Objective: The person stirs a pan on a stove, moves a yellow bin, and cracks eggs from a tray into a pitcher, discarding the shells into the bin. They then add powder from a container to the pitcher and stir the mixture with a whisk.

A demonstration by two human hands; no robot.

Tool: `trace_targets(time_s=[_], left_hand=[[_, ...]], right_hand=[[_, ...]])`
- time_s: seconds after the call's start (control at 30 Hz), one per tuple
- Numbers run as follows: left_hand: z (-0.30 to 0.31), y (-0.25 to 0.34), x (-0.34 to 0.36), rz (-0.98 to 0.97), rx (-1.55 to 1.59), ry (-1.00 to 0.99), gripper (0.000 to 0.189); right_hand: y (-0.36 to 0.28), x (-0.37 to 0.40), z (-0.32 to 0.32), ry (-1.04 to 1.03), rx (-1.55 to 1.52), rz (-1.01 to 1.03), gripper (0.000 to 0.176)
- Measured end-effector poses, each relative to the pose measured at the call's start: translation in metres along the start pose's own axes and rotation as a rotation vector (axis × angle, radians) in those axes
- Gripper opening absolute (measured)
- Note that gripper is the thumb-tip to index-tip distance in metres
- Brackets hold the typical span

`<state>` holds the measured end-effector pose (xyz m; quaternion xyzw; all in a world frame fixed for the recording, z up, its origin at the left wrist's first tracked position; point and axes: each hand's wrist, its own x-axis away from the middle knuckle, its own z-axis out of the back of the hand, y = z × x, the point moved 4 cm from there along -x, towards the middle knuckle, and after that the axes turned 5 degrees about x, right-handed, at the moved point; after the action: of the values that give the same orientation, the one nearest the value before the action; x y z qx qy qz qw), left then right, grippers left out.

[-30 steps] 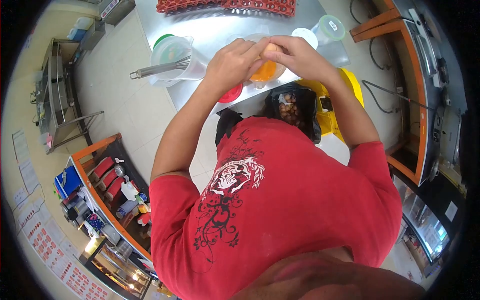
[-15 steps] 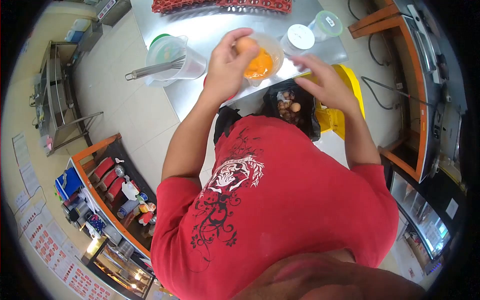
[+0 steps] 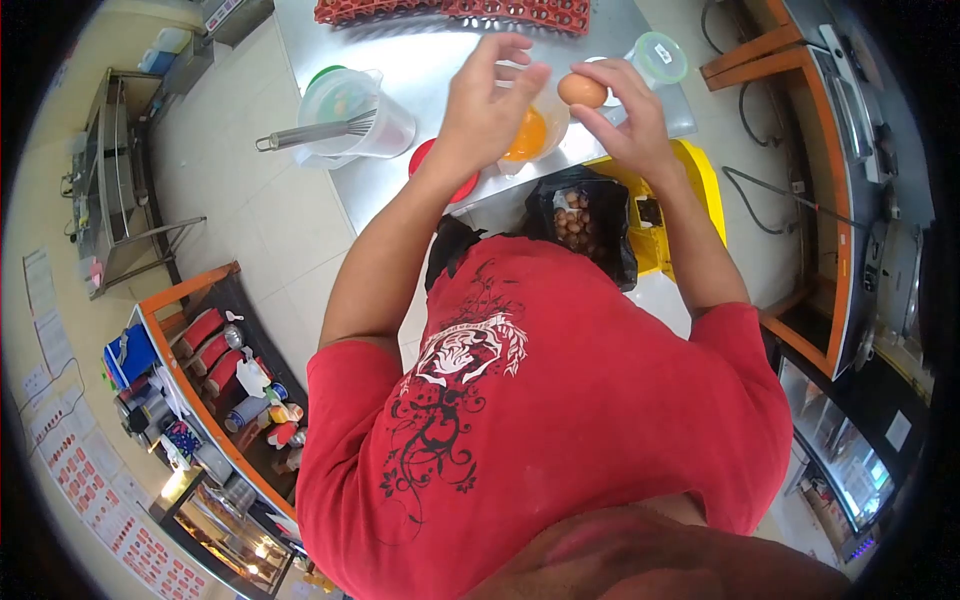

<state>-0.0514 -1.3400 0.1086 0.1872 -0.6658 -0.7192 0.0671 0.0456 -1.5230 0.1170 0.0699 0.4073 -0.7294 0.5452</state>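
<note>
A whole brown egg (image 3: 582, 91) sits between the thumb and fingers of my right hand (image 3: 632, 112). Beside it, my left hand (image 3: 492, 100) has its fingers apart, thumb pointing toward the egg, with nothing visible in them. Partly hidden below both hands, a clear plastic container (image 3: 553, 120) stands on the steel table (image 3: 440, 70) with orange yolks (image 3: 526, 137) in it. Near my left forearm is a red round lid or dish (image 3: 424, 156), partly covered by the arm.
A translucent pitcher (image 3: 392, 132) with a whisk (image 3: 320, 131) across it stands left. Red egg trays (image 3: 450, 12) lie at the back. A green-lidded container (image 3: 660, 58) is at right. Below the table edge are a black bag (image 3: 622, 225) of eggshells (image 3: 573, 222) and a yellow bin (image 3: 706, 180).
The egg has passed from my left hand to my right hand, which moved up and inward over the table. A shell that was above the black bag is no longer there. My left hand has opened.
</note>
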Motion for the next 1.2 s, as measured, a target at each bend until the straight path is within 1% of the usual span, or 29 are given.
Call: trace_targets(time_s=[0.07, 0.17, 0.23, 0.27, 0.33, 0.37, 0.43, 0.47, 0.53, 0.57, 0.67, 0.77, 0.83, 1.07, 1.17, 1.2], left_hand=[[0.010, -0.003, 0.005, -0.055, -0.048, 0.024, 0.037], [0.018, 0.003, 0.008, -0.156, -0.193, 0.030, 0.036], [0.016, 0.010, 0.013, -0.233, -0.271, 0.015, 0.036], [0.014, 0.010, 0.013, -0.272, -0.306, -0.008, 0.039], [0.011, 0.011, 0.014, -0.349, -0.379, -0.054, 0.045], [0.009, 0.015, 0.013, -0.425, -0.454, -0.080, 0.048], [0.001, 0.019, 0.019, -0.561, -0.603, -0.134, 0.053], [0.001, 0.016, 0.020, -0.589, -0.618, -0.149, 0.053], [-0.001, 0.005, 0.020, -0.659, -0.648, -0.182, 0.054], [0.001, 0.002, 0.021, -0.641, -0.640, -0.176, 0.053], [0.009, -0.003, 0.020, -0.577, -0.616, -0.152, 0.050], [0.012, -0.007, 0.023, -0.498, -0.573, -0.121, 0.050], [0.012, -0.010, 0.023, -0.473, -0.548, -0.099, 0.049], [0.013, -0.018, 0.019, -0.520, -0.481, -0.044, 0.050], [0.015, -0.015, 0.018, -0.527, -0.475, -0.056, 0.050], [0.016, -0.014, 0.017, -0.524, -0.476, -0.069, 0.050]], right_hand=[[0.017, 0.012, -0.017, -0.144, 0.133, -0.013, 0.042], [0.012, 0.010, -0.010, -0.049, -0.068, -0.132, 0.042], [0.015, 0.012, -0.015, -0.138, -0.036, -0.157, 0.041], [0.017, 0.012, -0.016, -0.180, -0.015, -0.168, 0.041], [0.012, 0.009, -0.011, -0.151, -0.068, -0.188, 0.041], [0.011, 0.004, -0.009, -0.136, -0.095, -0.191, 0.041], [0.009, -0.003, -0.012, -0.206, -0.180, -0.282, 0.041], [0.008, -0.003, -0.015, -0.242, -0.223, -0.335, 0.041], [0.005, -0.005, -0.032, -0.219, -0.553, -0.454, 0.039], [0.004, -0.006, -0.039, -0.204, -0.719, -0.510, 0.039], [0.004, -0.012, -0.044, -0.303, -0.636, -0.552, 0.038], [0.003, -0.015, -0.049, -0.311, -0.496, -0.532, 0.036], [0.003, -0.015, -0.055, -0.278, -0.468, -0.526, 0.036], [-0.011, -0.022, -0.051, -0.269, -0.303, -0.546, 0.036], [-0.013, -0.021, -0.051, -0.221, -0.269, -0.471, 0.034], [-0.014, -0.023, -0.050, -0.237, -0.253, -0.453, 0.034]])
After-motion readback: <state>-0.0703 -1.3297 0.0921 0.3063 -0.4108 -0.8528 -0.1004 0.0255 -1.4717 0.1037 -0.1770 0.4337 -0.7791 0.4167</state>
